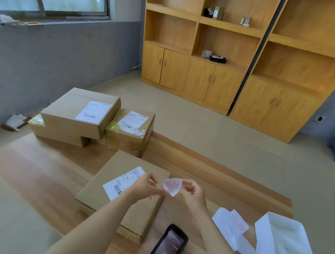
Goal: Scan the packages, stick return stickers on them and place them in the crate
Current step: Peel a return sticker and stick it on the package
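Both my hands pinch a curled return sticker (172, 186) at frame center: left hand (146, 185), right hand (192, 192). Pkg (109, 192) lies just below on the counter (46, 174).

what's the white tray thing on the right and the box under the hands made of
White tray: looks like moulded foam, matte, with soft rounded hollows. Box: brown corrugated cardboard, matte, with a white paper label; the fluted edge shows at its near corner.
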Demonstrator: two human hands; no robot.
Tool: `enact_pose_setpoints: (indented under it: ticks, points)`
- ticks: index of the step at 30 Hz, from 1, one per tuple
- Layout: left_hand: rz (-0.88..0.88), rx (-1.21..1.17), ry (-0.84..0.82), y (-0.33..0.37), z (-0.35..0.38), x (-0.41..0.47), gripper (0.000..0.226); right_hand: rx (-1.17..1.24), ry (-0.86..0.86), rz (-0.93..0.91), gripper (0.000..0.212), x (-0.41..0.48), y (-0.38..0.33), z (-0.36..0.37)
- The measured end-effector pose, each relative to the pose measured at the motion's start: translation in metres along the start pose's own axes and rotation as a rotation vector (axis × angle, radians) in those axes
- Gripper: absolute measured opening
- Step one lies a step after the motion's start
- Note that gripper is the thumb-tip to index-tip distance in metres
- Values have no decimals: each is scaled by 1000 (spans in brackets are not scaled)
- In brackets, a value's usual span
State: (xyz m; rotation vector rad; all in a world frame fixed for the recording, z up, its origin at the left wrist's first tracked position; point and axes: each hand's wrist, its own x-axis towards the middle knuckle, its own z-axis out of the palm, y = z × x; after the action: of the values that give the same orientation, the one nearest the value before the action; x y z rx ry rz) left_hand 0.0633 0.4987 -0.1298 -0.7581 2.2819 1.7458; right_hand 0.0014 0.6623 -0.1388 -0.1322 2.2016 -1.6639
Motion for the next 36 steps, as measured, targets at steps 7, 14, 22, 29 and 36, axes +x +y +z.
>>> enact_pose_setpoints:
  ticks: [7, 14, 22, 29, 36]
  points:
    - [-39, -42, 106, -18, -18, -21, 46, -25, -115, 9, 10, -5, 2, 22]
    - [-16, 3, 139, -32, -19, -33, 40, -164, -321, -70, 19, -12, 12, 37]
    - [-20, -39, 48, -33, -18, -25, 34, -137, -420, -58, 28, -7, 10, 49]
    - [-42, -39, -2, -43, -37, -6, 6, -43, -321, 1, 39, 1, 8, 69]
    - [-135, -180, 72, -63, -60, 11, 13, -30, -201, 191, 27, 5, 33, 92]
